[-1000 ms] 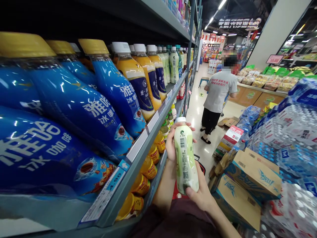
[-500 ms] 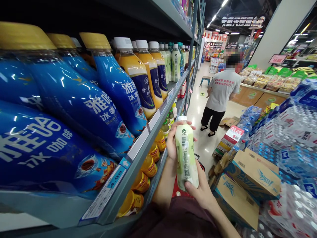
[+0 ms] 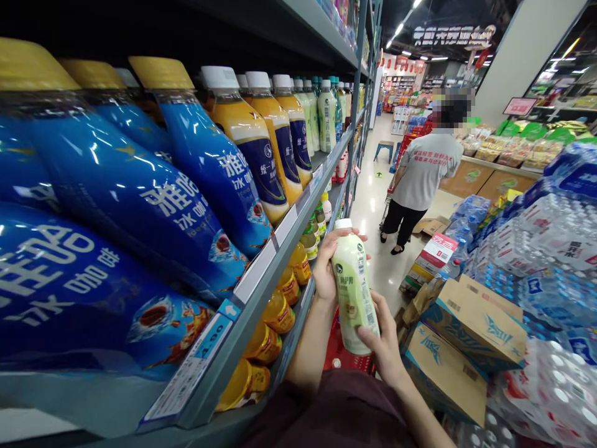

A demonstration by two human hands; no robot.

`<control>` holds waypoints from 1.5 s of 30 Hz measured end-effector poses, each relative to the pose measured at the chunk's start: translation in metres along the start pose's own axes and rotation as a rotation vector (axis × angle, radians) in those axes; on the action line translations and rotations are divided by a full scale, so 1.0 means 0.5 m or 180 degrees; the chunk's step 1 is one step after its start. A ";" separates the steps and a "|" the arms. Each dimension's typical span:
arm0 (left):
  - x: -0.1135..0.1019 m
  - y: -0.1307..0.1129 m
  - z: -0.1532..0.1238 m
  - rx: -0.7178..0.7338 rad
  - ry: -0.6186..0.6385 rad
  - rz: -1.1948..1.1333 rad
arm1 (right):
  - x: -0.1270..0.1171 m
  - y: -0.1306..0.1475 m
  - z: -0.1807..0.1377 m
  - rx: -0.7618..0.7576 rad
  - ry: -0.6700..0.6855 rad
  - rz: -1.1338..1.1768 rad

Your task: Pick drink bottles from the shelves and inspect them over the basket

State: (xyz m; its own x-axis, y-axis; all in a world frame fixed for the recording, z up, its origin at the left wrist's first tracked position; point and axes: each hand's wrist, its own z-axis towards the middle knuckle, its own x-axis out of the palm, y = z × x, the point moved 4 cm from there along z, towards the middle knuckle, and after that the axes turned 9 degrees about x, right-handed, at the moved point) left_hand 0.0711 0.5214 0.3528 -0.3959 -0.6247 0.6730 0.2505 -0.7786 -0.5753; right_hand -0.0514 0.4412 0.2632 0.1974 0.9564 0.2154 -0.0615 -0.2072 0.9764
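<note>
A pale green drink bottle (image 3: 353, 292) with a white cap is held up in front of me, slightly tilted. My left hand (image 3: 328, 264) wraps round its upper part from behind, the fingertips showing on the far side. Lower down, my right hand (image 3: 382, 339) grips the bottle near its base, thumb on the front of the label. Below the bottle, part of a red shopping basket (image 3: 345, 361) shows near my body. To the left, similar green bottles (image 3: 327, 118) stand on the shelf beyond the orange-and-blue labelled bottles (image 3: 263, 149).
Large blue coffee bottles (image 3: 130, 180) fill the near shelf, above a price strip (image 3: 200, 354). Yellow-labelled bottles (image 3: 265, 342) sit on the level below. Cardboard boxes (image 3: 480, 323) and wrapped water packs (image 3: 545, 249) are stacked at right. A person in a grey shirt (image 3: 426, 162) stands ahead in the aisle.
The bottle has been turned in my hands, so another side of its label faces me. The person ahead has shifted to the right, and a cart now shows beside them.
</note>
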 end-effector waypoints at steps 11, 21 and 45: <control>0.003 -0.006 -0.002 0.0020 0.0047 -0.0062 | 0.028 -0.040 -0.003 0.0849 0.0511 0.1239; -0.001 -0.008 -0.011 -0.0315 0.0474 0.0156 | 0.054 -0.025 -0.002 0.1034 0.1083 0.1181; -0.043 -0.048 0.017 0.0033 0.0268 0.0378 | 0.118 -0.016 0.037 0.1389 0.1581 0.1719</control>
State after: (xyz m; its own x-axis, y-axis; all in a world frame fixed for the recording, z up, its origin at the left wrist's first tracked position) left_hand 0.0810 0.5531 0.3562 -0.4355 -0.7058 0.5588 0.3090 -0.7002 -0.6436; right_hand -0.0210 0.4954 0.2682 -0.2086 0.6618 0.7201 0.3789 -0.6241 0.6833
